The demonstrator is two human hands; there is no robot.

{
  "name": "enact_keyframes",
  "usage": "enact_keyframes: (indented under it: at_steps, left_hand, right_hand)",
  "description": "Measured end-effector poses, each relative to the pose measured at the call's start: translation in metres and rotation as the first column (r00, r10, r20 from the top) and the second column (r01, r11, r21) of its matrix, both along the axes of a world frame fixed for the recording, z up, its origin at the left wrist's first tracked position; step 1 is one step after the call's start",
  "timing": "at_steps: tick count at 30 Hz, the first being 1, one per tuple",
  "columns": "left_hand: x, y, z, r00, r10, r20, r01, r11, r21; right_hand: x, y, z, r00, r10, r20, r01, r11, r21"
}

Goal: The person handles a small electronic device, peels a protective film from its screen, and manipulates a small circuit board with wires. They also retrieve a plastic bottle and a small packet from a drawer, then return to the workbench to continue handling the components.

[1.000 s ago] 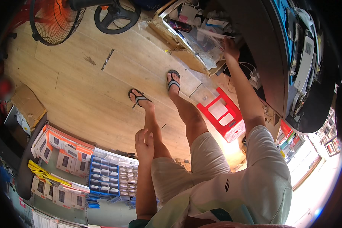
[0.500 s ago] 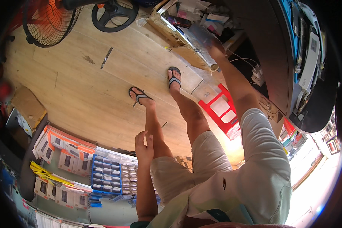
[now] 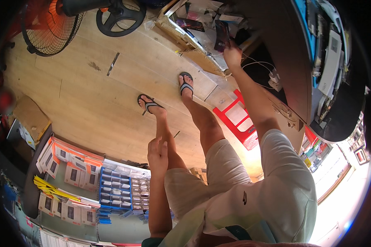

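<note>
My right hand [image 3: 233, 54] reaches into an open wooden drawer [image 3: 206, 59] at the upper right. Its fingers are closed on the near end of a dark, flat packet [image 3: 221, 36] with reddish markings, tilted up over the drawer's contents. Another dark flat packet [image 3: 189, 24] lies in the drawer to its left, among crumpled clear plastic and white papers. Low in front of my body, my left hand [image 3: 158, 154] hangs beside my leg, empty, its fingers loosely bent and thumb apart.
A dark desk [image 3: 284, 49] with white cables and a plug [image 3: 274, 77] adjoins the drawer. A red plastic frame [image 3: 237, 117] stands on the floor. A fan [image 3: 53, 31] and a black steering wheel [image 3: 121, 18] are at upper left. Shelved boxes [image 3: 72, 175] and blue bins [image 3: 115, 187] stand lower left.
My right hand had been blurred over a translucent plastic sheet or bag in the drawer; now it grips the dark packet. My left hand stays nearly in place.
</note>
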State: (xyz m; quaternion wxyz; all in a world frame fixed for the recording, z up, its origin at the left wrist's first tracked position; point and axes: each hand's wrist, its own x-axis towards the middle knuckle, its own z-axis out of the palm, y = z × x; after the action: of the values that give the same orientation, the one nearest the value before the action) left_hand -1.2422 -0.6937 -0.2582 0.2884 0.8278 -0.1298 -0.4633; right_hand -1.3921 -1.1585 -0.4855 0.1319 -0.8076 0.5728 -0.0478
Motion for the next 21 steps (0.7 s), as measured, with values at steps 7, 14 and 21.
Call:
enact_keyframes:
  at_steps: [7,14,21]
  left_hand:
    - [0.008,-0.061,0.029,0.899,0.26,-0.354,-0.348,0.912,-0.216]
    - [0.026,-0.085,0.131,0.951,0.27,-0.148,-0.304,0.903,-0.304]
    - [0.076,-0.051,0.231,0.965,0.253,-0.072,-0.259,0.861,-0.438]
  right_hand:
    - [0.046,0.142,0.208,0.878,-0.395,0.272,-0.123,0.362,0.924]
    - [0.079,0.247,0.382,0.835,-0.254,0.488,-0.292,0.546,0.785]
    - [0.123,0.274,0.468,0.704,-0.411,0.579,-0.513,0.269,0.815]
